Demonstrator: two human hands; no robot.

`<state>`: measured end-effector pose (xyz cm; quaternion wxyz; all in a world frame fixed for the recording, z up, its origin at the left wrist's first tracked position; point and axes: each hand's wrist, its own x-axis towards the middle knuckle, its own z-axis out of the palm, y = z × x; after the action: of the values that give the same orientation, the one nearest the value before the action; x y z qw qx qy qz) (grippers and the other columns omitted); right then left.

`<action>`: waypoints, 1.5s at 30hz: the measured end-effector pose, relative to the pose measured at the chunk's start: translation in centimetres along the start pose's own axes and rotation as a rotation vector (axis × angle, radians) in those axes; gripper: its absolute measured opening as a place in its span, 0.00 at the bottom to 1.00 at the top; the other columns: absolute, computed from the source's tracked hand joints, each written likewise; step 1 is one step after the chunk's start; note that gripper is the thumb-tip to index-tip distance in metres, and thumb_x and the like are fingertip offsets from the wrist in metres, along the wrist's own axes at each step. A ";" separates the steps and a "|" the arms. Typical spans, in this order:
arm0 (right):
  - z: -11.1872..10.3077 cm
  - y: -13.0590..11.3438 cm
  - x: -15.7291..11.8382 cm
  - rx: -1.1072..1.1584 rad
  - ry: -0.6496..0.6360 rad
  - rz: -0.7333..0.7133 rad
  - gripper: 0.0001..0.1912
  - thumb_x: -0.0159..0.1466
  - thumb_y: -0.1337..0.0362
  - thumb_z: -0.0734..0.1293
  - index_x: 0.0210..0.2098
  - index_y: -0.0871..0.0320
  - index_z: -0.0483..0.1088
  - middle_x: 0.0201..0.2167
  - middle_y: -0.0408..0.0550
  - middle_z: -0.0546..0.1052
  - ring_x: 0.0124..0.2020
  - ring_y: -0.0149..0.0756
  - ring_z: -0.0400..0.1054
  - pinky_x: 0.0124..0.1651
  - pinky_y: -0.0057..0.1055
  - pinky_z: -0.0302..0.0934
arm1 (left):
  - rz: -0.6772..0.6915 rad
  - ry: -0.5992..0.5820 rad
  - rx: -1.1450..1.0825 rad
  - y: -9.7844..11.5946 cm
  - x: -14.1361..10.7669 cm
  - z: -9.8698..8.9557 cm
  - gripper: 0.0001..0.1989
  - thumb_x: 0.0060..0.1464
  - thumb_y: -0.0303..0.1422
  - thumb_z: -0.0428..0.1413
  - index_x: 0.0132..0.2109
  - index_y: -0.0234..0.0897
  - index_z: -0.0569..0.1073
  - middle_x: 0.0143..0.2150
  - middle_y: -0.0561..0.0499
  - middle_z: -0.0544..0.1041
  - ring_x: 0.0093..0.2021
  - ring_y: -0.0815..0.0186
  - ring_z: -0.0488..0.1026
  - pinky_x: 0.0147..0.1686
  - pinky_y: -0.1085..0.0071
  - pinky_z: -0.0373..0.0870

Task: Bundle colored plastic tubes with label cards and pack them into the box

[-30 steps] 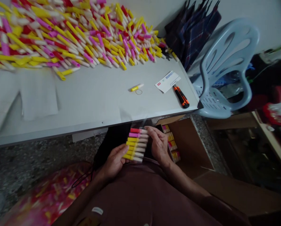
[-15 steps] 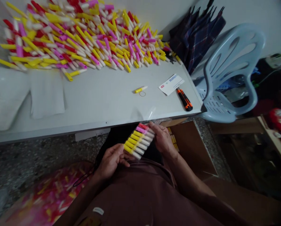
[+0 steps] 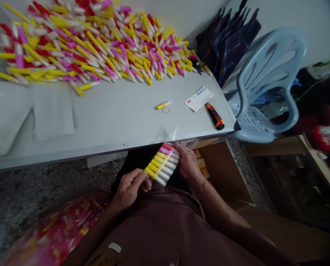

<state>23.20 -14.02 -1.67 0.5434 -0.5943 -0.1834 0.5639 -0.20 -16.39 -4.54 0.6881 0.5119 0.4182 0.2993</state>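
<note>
Between my hands, just below the table's front edge, is a clear plastic bag [image 3: 162,164] with a row of several short tubes inside. Their coloured ends are yellow, pink and red; the other ends are white. My left hand [image 3: 132,186] pinches the bag's lower left corner, fingers curled under it. At the upper right end, my right hand [image 3: 189,162] grips the bag with the thumb along its edge. The bag's loose clear flap sticks up toward the table. On the table beyond lie a single yellow-and-white tube [image 3: 163,105] and a thin rubber band [image 3: 165,110].
A large heap of coloured tubes [image 3: 98,48] covers the table's back. White plastic bags [image 3: 52,111] lie at left, a cutter knife [image 3: 215,116] and a printed card [image 3: 198,99] at right. An open cardboard box [image 3: 226,170] holds packed tubes. A blue chair [image 3: 245,88] stands beside.
The left fingers have drawn in under the bag's lower corner. The bag has stayed in both hands almost in place, and the whole view has shifted slightly.
</note>
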 end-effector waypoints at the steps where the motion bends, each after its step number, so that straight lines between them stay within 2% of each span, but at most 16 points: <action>1: 0.0 0.0 0.0 0.004 -0.008 0.004 0.20 0.62 0.46 0.74 0.35 0.58 0.82 0.27 0.44 0.80 0.26 0.33 0.70 0.34 0.30 0.65 | 0.026 0.012 0.021 0.1 0.0 0.1 0.23 0.71 0.46 0.51 0.33 0.36 0.76 0.29 0.51 0.79 0.27 0.69 0.74 0.31 0.73 0.72; 4: -0.1 0.1 0.2 0.034 -0.038 0.018 0.21 0.62 0.45 0.74 0.34 0.59 0.81 0.28 0.45 0.81 0.26 0.33 0.70 0.33 0.31 0.65 | 0.104 0.087 0.132 0.8 -0.1 0.6 0.23 0.71 0.44 0.50 0.30 0.37 0.75 0.26 0.53 0.76 0.28 0.69 0.73 0.33 0.73 0.69; 8: -0.1 0.0 0.5 0.050 -0.051 0.026 0.20 0.61 0.46 0.75 0.37 0.59 0.82 0.30 0.45 0.82 0.27 0.36 0.72 0.34 0.33 0.68 | 0.142 0.295 0.278 1.4 0.1 1.4 0.23 0.72 0.42 0.48 0.28 0.38 0.70 0.23 0.55 0.71 0.26 0.70 0.68 0.33 0.73 0.65; 10: -0.1 0.0 0.6 0.051 -0.066 0.012 0.19 0.61 0.48 0.76 0.38 0.58 0.82 0.31 0.45 0.82 0.29 0.37 0.72 0.35 0.34 0.69 | 0.147 0.313 0.308 1.2 0.1 1.5 0.23 0.72 0.42 0.47 0.28 0.38 0.70 0.24 0.55 0.72 0.27 0.70 0.69 0.34 0.73 0.65; 13: -0.4 -0.2 0.5 0.053 -0.079 -0.030 0.17 0.61 0.50 0.76 0.37 0.58 0.83 0.31 0.45 0.82 0.29 0.35 0.72 0.36 0.31 0.68 | 0.129 0.111 0.328 0.5 -0.3 1.0 0.22 0.71 0.42 0.49 0.30 0.38 0.73 0.28 0.53 0.75 0.31 0.69 0.71 0.37 0.74 0.66; 16: -0.7 -0.4 0.1 0.014 -0.131 0.013 0.17 0.64 0.49 0.74 0.37 0.58 0.82 0.29 0.45 0.81 0.27 0.32 0.70 0.33 0.30 0.65 | 0.061 -0.078 0.316 -0.4 -1.0 0.4 0.22 0.70 0.43 0.51 0.30 0.37 0.76 0.29 0.52 0.77 0.32 0.69 0.73 0.38 0.74 0.66; 19: -1.0 -0.4 -0.3 -0.041 -0.193 0.040 0.20 0.66 0.47 0.72 0.37 0.59 0.82 0.27 0.45 0.80 0.25 0.31 0.69 0.32 0.29 0.64 | -0.002 -0.141 0.299 -1.0 -1.6 -0.1 0.24 0.69 0.45 0.51 0.29 0.37 0.77 0.29 0.51 0.78 0.33 0.68 0.73 0.40 0.73 0.66; 24: -0.7 0.0 -0.8 -0.070 -0.119 -0.020 0.20 0.64 0.45 0.74 0.37 0.58 0.81 0.27 0.44 0.79 0.25 0.32 0.70 0.30 0.29 0.65 | -0.044 -0.212 0.332 -1.4 -1.8 -0.5 0.23 0.68 0.46 0.52 0.30 0.37 0.78 0.29 0.51 0.78 0.33 0.67 0.74 0.39 0.72 0.66; 26: -0.4 -0.2 -1.1 -0.069 -0.137 -0.023 0.20 0.64 0.45 0.74 0.37 0.57 0.80 0.29 0.45 0.80 0.27 0.34 0.71 0.32 0.29 0.66 | -0.084 -0.265 0.369 -1.1 -1.8 -1.0 0.23 0.68 0.46 0.52 0.31 0.38 0.80 0.30 0.51 0.79 0.34 0.66 0.75 0.40 0.71 0.67; 29: -0.2 -0.8 -1.4 -0.101 -0.249 -0.027 0.19 0.66 0.46 0.72 0.37 0.57 0.80 0.30 0.45 0.79 0.30 0.33 0.71 0.33 0.29 0.66 | -0.151 -0.364 0.306 0.4 -1.3 -1.9 0.16 0.63 0.46 0.59 0.46 0.40 0.83 0.44 0.48 0.83 0.45 0.60 0.79 0.48 0.68 0.72; 30: -0.2 -1.0 -1.5 -0.119 -0.296 -0.033 0.19 0.67 0.47 0.71 0.37 0.57 0.80 0.31 0.45 0.79 0.30 0.32 0.71 0.34 0.28 0.65 | -0.153 -0.371 0.237 1.0 -1.0 -2.1 0.20 0.61 0.47 0.62 0.54 0.42 0.81 0.51 0.46 0.83 0.50 0.57 0.78 0.51 0.66 0.73; 31: -0.1 -1.1 -1.6 -0.140 -0.341 -0.042 0.19 0.68 0.47 0.71 0.37 0.57 0.80 0.31 0.45 0.79 0.30 0.32 0.70 0.35 0.28 0.65 | -0.142 -0.354 0.155 1.7 -0.6 -2.2 0.26 0.60 0.47 0.63 0.61 0.42 0.77 0.56 0.44 0.81 0.54 0.55 0.77 0.53 0.64 0.73; 33: 0.2 -1.0 -1.7 -0.171 -0.427 -0.048 0.18 0.69 0.48 0.70 0.37 0.58 0.80 0.30 0.44 0.78 0.30 0.30 0.69 0.35 0.27 0.64 | -0.101 -0.248 0.014 3.1 0.5 -2.0 0.30 0.60 0.49 0.62 0.65 0.41 0.73 0.60 0.42 0.79 0.56 0.53 0.77 0.54 0.61 0.74; 37: 0.9 0.0 -1.8 -0.181 -0.515 -0.035 0.18 0.70 0.49 0.70 0.41 0.58 0.81 0.35 0.45 0.79 0.34 0.30 0.71 0.40 0.28 0.64 | -0.099 -0.028 0.089 4.4 2.7 -0.5 0.23 0.61 0.49 0.62 0.53 0.38 0.83 0.45 0.46 0.84 0.44 0.58 0.79 0.42 0.68 0.76; 42: 0.6 1.0 -2.2 -0.106 -0.449 0.072 0.15 0.66 0.51 0.74 0.43 0.56 0.82 0.35 0.45 0.82 0.33 0.31 0.72 0.40 0.29 0.66 | -0.084 0.116 0.109 3.1 3.1 0.1 0.20 0.61 0.49 0.62 0.44 0.37 0.86 0.35 0.49 0.84 0.35 0.62 0.76 0.34 0.71 0.72; 45: 0.1 0.9 -2.3 -0.124 -0.458 0.141 0.14 0.66 0.52 0.73 0.41 0.57 0.83 0.34 0.45 0.82 0.32 0.32 0.73 0.39 0.30 0.67 | -0.110 0.194 0.010 1.7 2.7 0.1 0.19 0.58 0.48 0.64 0.42 0.36 0.86 0.35 0.49 0.85 0.35 0.62 0.78 0.35 0.70 0.73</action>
<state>22.08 -16.21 -1.28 0.4097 -0.4942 -0.2942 0.7081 1.15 -13.66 -3.67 0.6571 0.4602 0.5118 0.3073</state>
